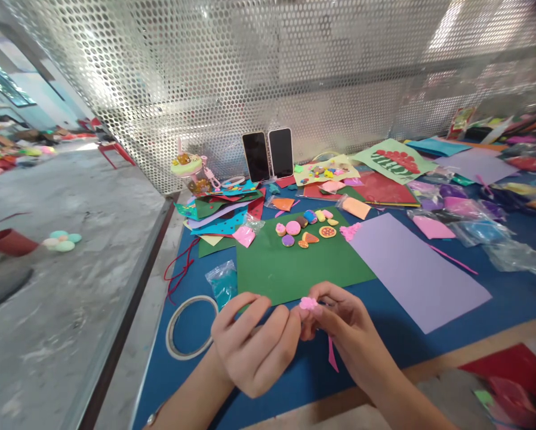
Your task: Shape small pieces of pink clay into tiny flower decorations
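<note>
My left hand (259, 343) and my right hand (346, 328) meet above the near edge of the blue tabletop. Between their fingertips is a small pink flower-shaped piece (308, 303), pinched by my right thumb and fingers. The left thumb and forefinger press together at its left side. A narrow pink strip (333, 355) hangs below my right hand; whether it joins the flower is hidden. Just beyond lies a green sheet (272, 278) with several small clay-like food shapes, among them a pizza (327, 232). A cluster of pink pieces (349, 232) sits by its right edge.
A purple sheet (413, 272) lies at right, with bagged clay (433, 227) beyond. At left are a tape roll (171, 334), a bag of blue clay (224, 283) and red cord (181, 266). Two phones (281, 152) lean against the perforated metal panel (214, 65), near a decorated cup (194, 173).
</note>
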### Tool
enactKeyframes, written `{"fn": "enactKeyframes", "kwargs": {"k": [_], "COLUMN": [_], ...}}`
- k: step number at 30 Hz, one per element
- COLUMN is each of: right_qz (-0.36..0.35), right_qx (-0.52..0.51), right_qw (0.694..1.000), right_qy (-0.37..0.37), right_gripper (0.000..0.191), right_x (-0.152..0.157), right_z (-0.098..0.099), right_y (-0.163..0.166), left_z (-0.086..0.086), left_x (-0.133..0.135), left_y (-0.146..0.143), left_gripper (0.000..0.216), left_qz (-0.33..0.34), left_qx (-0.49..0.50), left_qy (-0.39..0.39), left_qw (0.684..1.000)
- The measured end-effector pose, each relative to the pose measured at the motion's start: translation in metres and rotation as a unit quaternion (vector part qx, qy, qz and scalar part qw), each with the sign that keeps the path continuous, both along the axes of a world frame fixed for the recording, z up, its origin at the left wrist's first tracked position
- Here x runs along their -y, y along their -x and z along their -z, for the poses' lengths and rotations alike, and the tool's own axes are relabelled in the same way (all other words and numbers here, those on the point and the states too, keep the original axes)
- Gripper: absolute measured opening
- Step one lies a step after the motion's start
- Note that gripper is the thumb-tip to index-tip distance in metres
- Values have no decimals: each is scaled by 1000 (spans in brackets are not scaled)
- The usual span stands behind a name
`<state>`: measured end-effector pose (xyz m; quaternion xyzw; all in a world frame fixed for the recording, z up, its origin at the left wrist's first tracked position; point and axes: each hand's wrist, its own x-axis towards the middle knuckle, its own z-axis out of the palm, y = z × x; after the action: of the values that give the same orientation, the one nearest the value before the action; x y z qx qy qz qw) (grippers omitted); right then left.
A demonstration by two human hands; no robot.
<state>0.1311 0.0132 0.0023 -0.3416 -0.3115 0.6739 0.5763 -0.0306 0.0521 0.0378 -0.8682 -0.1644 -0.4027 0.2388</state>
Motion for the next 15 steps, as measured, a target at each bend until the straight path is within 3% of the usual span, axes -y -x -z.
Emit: {"fn": "enactKeyframes", "kwargs": {"k": [15], "right_qz": [-35], "right_qx": [9], "right_qw": [998], "right_qy": [44], "right_gripper": [16], "right_x": [-8], "right_z": [2], "right_y": [-11], "left_z": [0], "left_x": [1], "left_y": [-1], "left_gripper": [7], "left_qz": [0], "left_qx": [-6], "left_qy": [-16], "left_qw": [1000]}}
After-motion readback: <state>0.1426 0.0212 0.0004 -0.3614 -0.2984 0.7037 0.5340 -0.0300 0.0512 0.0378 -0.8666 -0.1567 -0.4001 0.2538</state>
